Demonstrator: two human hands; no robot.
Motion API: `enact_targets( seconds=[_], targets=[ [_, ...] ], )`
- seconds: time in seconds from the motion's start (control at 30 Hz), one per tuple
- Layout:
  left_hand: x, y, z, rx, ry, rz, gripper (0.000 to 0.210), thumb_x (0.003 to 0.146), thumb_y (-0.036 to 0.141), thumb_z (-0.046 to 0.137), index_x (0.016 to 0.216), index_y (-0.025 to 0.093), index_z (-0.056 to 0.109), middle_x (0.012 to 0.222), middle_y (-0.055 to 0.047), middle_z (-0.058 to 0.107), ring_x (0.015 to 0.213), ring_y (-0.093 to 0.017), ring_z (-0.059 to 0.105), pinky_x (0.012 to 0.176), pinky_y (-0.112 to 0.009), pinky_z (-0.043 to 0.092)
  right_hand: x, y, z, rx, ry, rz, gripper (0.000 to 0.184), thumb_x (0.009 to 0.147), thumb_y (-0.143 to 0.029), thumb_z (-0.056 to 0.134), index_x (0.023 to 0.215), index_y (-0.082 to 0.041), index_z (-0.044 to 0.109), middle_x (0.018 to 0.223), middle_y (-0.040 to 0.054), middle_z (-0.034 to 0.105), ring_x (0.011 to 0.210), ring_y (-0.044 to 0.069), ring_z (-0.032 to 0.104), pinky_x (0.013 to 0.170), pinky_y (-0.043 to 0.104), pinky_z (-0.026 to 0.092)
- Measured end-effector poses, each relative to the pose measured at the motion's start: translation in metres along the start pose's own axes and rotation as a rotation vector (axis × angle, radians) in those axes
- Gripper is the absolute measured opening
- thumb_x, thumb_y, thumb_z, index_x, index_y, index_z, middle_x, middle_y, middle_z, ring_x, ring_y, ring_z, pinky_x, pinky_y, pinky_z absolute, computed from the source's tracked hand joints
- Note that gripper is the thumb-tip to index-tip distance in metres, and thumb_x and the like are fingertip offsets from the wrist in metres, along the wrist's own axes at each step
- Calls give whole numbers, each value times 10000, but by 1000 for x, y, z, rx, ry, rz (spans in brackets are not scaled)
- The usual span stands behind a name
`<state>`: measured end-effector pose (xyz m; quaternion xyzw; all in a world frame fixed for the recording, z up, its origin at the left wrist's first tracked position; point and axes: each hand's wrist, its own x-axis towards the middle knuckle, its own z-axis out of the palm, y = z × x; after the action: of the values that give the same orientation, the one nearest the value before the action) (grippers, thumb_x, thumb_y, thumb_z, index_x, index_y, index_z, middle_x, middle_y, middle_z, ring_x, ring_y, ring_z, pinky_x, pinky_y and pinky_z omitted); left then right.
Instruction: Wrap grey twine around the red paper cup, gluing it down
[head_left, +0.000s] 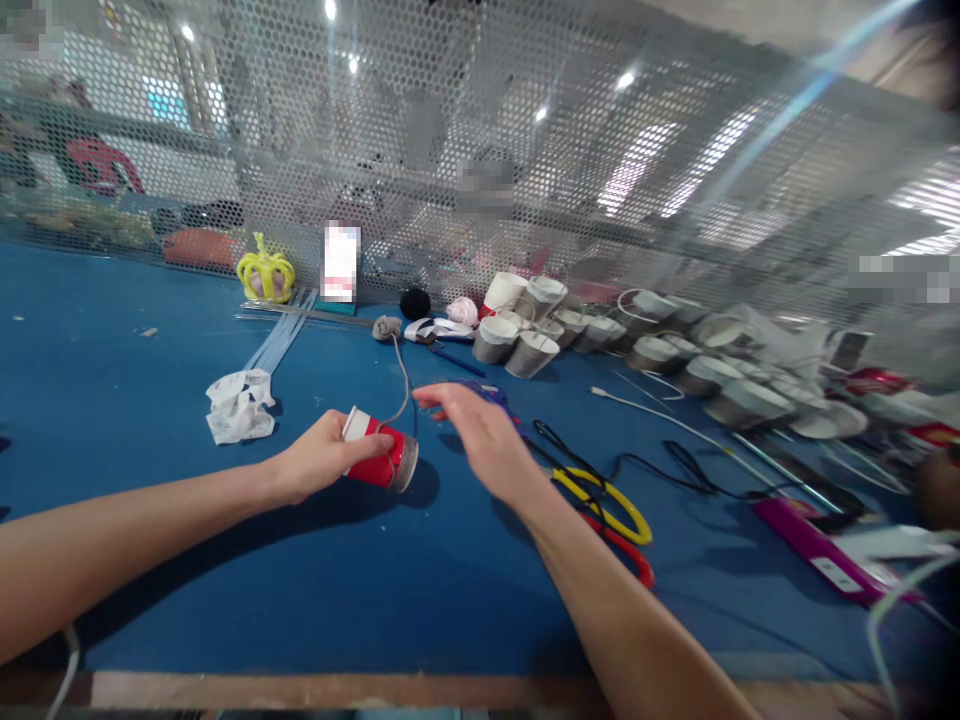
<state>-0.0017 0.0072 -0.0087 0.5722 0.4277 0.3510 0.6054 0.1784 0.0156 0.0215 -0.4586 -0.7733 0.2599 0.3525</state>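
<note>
My left hand (319, 455) is closed around a red and white paper cup (362, 462), which lies tilted on its side just over the blue table. Grey yarn is wound about the cup's right-hand end, and a loose strand (406, 375) runs from it up to a small grey yarn ball (386, 328). Close to that strand, the fingers of my right hand (480, 430) are stretched out to the left. Whether the fingertips touch the strand is hard to make out. Behind this hand lies a blue tool (499, 398), partly hidden.
Scissors with yellow and red handles (611, 505) lie by my right forearm, among black cable. Several grey-wrapped cups (532, 353) stand at the back right. A purple power strip (817, 550) is at right, crumpled white plastic (240, 405) at left. A perforated metal screen (420, 130) borders the table.
</note>
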Motion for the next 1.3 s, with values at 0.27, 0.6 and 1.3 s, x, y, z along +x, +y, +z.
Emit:
enact_targets(
  seconds=[0.27,0.6,1.3],
  targets=[
    [3,-4,-3,89,38,24,317,688,398,530,530,126,491,466,47,415,445,-64,321,443,-201,223,25,44,-55,-617,87,485,215,764,-166,480,923,-68,586,930,157,618,906,263,555,769,337,400],
    [3,-4,1,154,23,43,319,684,401,511,510,135,488,449,52,393,427,-66,312,421,-195,238,33,91,-52,-616,-178,740,279,822,-273,482,1075,-158,498,1081,71,519,909,184,537,744,362,455],
    [7,-3,-4,244,43,66,354,702,413,497,471,151,439,438,56,358,426,-68,279,410,-202,208,-17,12,-45,364,-147,378,149,699,-214,520,816,-135,568,519,-16,531,465,99,480,485,235,404]
  ],
)
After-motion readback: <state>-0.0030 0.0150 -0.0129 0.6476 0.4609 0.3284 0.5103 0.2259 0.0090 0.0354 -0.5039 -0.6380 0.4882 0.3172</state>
